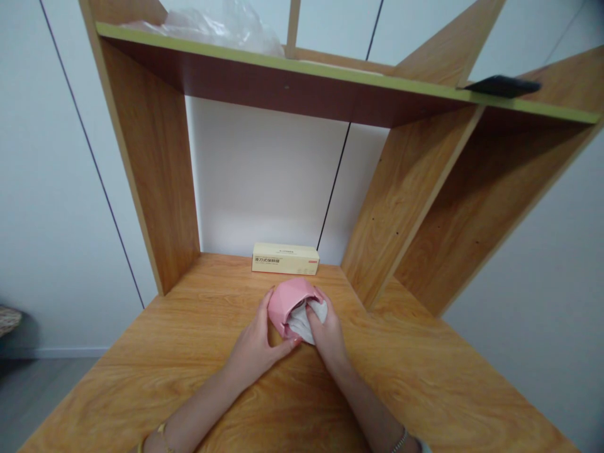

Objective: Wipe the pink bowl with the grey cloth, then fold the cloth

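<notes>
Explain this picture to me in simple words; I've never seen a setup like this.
There is no machine here, just a person's two bare hands, seen from a camera worn on the head, looking forward and down. The left hand holds a pink container, its opening facing the person. The right hand grips white, cloth-like material at that opening. Behind them, a pale yellow box lies on the wooden desk. Clear plastic rests on the shelf above.

Long pale-yellow box [285, 260] with dark writing, at the back of a brown wooden desk [425, 377], wooden shelf [283, 77] with a yellow-green edge above, crumpled see-through plastic [231, 28] and a flat black thing [504, 86] on it, white wall [264, 176] behind
</notes>
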`<state>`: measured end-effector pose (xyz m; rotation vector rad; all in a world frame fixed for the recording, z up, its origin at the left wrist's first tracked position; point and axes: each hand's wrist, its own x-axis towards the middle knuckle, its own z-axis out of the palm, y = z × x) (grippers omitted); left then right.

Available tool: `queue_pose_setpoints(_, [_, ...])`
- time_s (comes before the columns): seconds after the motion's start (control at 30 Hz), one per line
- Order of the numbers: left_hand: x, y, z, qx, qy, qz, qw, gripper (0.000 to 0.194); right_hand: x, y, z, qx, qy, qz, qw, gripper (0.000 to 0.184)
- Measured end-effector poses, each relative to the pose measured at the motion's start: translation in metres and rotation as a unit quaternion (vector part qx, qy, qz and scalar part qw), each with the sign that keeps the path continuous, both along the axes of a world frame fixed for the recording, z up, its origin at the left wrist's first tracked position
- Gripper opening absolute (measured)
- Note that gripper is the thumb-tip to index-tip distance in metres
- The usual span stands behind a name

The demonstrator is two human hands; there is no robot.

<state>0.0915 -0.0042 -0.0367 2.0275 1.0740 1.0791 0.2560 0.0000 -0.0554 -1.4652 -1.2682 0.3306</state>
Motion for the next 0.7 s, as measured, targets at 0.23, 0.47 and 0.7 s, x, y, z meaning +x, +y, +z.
queue_pose_setpoints(0.23, [-0.002, 0.003, 0.003, -0.007, -0.023, 0.017, 1.0, 0.069, -0.008, -0.002, 0.0, -0.015, -0.018, 0.019, 1.0, 0.044])
queue_pose_setpoints(0.47, [-0.006, 0.002, 0.012, -0.022, 0.023, 0.032, 0.999, 0.064, -0.006, -0.006, 0.008, -0.029, -0.161, -0.061, 0.985, 0.048])
queue_pose_setpoints(0.7, [-0.005, 0.0, 0.013, -0.018, 0.057, 0.04, 0.997, 0.066, 0.0, -0.013, 0.014, 0.025, -0.335, -0.087, 0.938, 0.045])
